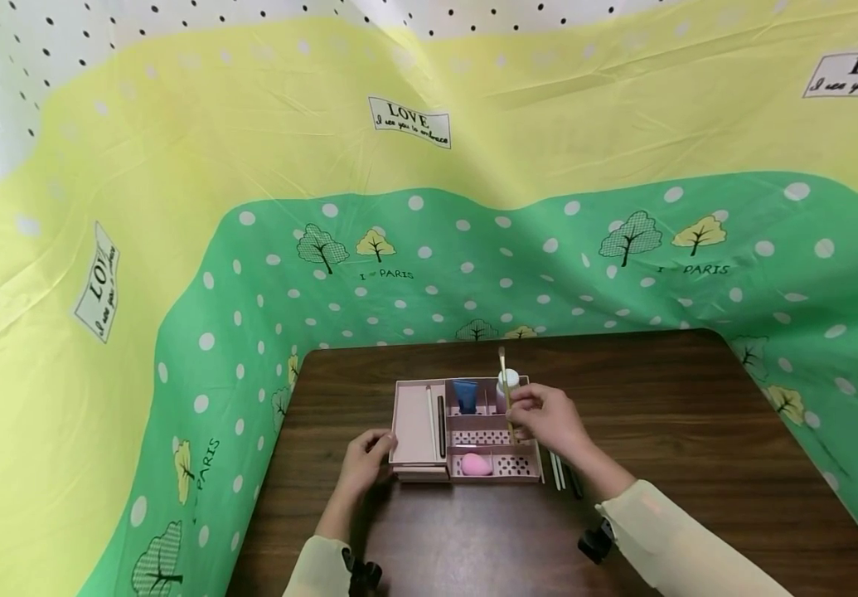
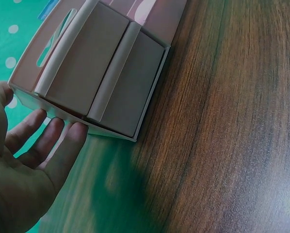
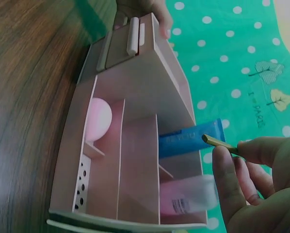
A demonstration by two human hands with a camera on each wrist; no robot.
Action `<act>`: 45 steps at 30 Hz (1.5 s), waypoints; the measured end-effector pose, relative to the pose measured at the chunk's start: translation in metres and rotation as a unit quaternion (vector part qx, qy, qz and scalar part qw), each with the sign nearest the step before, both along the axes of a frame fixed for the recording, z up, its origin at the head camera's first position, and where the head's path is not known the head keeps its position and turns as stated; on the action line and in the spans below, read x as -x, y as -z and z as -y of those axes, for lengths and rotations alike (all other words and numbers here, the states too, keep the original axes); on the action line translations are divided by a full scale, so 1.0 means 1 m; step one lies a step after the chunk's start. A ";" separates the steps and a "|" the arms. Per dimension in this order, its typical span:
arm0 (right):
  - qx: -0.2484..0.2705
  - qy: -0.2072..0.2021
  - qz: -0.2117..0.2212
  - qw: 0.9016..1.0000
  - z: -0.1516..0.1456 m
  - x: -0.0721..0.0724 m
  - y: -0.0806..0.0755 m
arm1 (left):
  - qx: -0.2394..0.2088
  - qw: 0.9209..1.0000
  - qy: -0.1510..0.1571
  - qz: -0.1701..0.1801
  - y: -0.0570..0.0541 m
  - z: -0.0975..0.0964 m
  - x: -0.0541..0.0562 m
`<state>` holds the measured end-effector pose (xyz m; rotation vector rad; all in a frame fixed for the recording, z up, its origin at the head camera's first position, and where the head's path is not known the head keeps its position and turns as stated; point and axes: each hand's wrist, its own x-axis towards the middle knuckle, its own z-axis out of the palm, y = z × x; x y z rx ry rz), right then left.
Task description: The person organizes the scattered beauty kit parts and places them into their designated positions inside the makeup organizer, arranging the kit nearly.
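A pink desktop organizer [image 1: 409,424] with drawers stands on the table. At its left side my left hand [image 1: 364,461] grips the edge, thumb over the upper rim and fingertips on the side wall [image 2: 72,114]. My right hand [image 1: 550,420] pinches a thin makeup brush [image 1: 503,369] between thumb and fingers. Bristles up, the brush is over the organizer's right part, its handle end [image 3: 217,143] showing in the right wrist view. A blue tube [image 1: 466,396] and a white-capped bottle [image 3: 188,196] stand in the back compartments. One front compartment holds a pink makeup sponge [image 1: 476,464].
On the organizer's top tray lie a white stick [image 1: 431,414] and a dark stick [image 1: 441,427]. Several thin sticks [image 1: 559,473] lie on the table right of the organizer. A green and yellow patterned curtain [image 1: 533,274] hangs behind the brown wooden table [image 1: 682,431].
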<state>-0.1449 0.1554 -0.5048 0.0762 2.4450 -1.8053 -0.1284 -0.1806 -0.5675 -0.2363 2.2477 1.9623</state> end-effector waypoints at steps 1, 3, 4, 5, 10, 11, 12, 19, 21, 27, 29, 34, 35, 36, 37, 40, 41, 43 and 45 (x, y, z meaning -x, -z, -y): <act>0.002 0.000 0.002 1.000 0.002 0.000 0.000 | 0.000 1.000 0.001 0.000 0.000 0.000 0.000; 0.002 0.000 0.004 1.000 0.007 0.001 0.001 | 0.000 1.000 0.001 -0.001 0.001 0.000 0.001; 0.004 0.000 0.004 1.000 0.009 0.002 0.002 | 0.001 1.000 0.001 -0.002 0.001 0.000 0.001; 0.005 0.001 0.005 1.000 0.011 0.002 0.003 | 0.001 1.000 0.001 -0.002 0.001 0.000 0.001; 0.016 0.002 0.003 1.000 0.024 0.003 0.003 | 0.002 1.000 0.002 -0.004 0.001 0.000 0.000; 0.018 0.004 0.005 1.000 0.026 0.003 0.002 | 0.002 1.000 0.002 -0.004 0.001 0.000 0.000; 0.016 0.003 0.004 1.000 0.028 0.004 0.002 | 0.001 1.000 0.002 -0.004 0.001 0.001 0.000; 0.012 0.012 0.004 1.000 0.044 0.005 0.003 | -0.004 1.000 0.004 -0.004 0.001 0.002 0.001; 0.016 0.014 0.004 1.000 0.049 0.005 0.004 | -0.002 1.000 0.003 -0.006 0.001 0.002 0.001; 0.035 0.008 0.011 0.999 0.064 0.004 0.009 | 0.001 1.000 0.001 -0.006 0.002 0.001 0.000; 0.032 0.003 0.003 0.999 0.070 0.005 0.010 | 0.002 1.000 0.001 -0.006 0.002 0.001 0.000; -0.014 0.000 -0.031 0.999 0.082 0.009 0.012 | -0.001 1.000 -0.001 -0.006 0.001 0.000 0.000; -0.013 0.000 -0.031 0.999 0.085 0.010 0.013 | -0.003 1.000 -0.002 -0.005 0.001 0.000 0.000; -0.014 0.000 -0.032 0.999 0.087 0.010 0.013 | -0.004 1.000 -0.002 -0.005 0.002 0.000 0.000; -0.005 0.001 -0.025 1.000 0.089 0.011 0.014 | -0.004 1.000 -0.001 -0.006 0.002 0.000 0.000; 0.025 -0.005 -0.008 1.000 0.094 0.011 0.014 | -0.004 1.000 0.000 -0.004 0.002 0.000 0.000; 0.038 -0.007 -0.001 0.999 0.096 0.011 0.013 | -0.005 1.000 0.000 -0.003 0.003 0.000 0.001; 0.048 -0.010 0.007 0.999 0.099 0.012 0.013 | -0.006 1.000 0.000 -0.001 0.003 0.001 0.001; 0.053 -0.012 0.011 0.998 0.102 0.013 0.013 | -0.007 1.000 0.000 -0.001 0.003 0.001 0.002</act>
